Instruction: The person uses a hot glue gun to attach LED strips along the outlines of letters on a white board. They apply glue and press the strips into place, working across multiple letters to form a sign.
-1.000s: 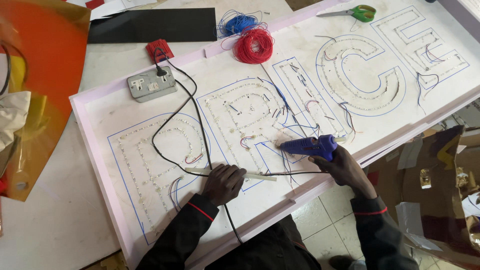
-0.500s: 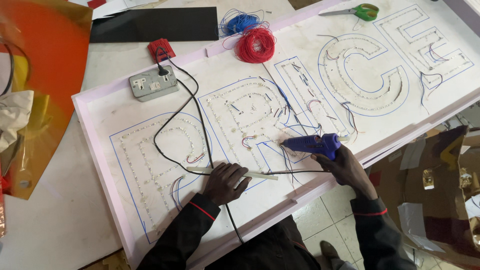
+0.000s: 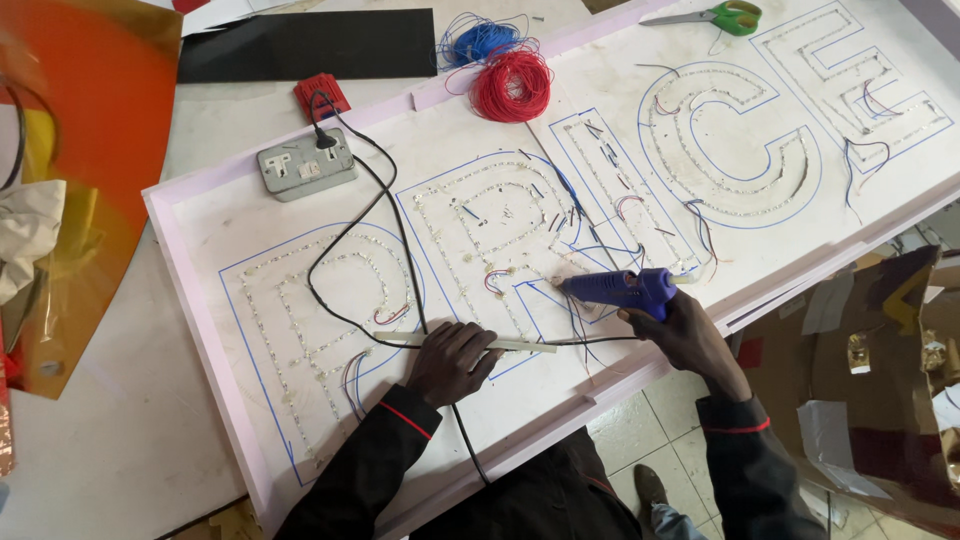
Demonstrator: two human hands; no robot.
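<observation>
The right hand (image 3: 690, 335) has its fingers wrapped tight around the grip of a blue glue gun (image 3: 620, 290), nozzle pointing toward 9 o'clock and down at the sign board (image 3: 200, 240) near the second letter's lower leg. The left hand (image 3: 455, 360) lies with curled fingers pressing on a pale glue stick (image 3: 520, 345) that lies flat on the board, running out toward 3 o'clock.

All 5 blue-outlined letters appear already lined with small light strips, and loose wire ends stand up at many joints, so I judge laying is mostly done and fixing and wiring remain.

At 11 o'clock a grey socket box (image 3: 300, 165) feeds a black cord (image 3: 340, 240). At 12 o'clock lie red wire coil (image 3: 512, 85) and blue wire coil (image 3: 480, 42); green-handled scissors (image 3: 715, 17) sit at 1 o'clock. The board overhangs a white table (image 3: 100, 450) above a tiled floor (image 3: 660, 420).
</observation>
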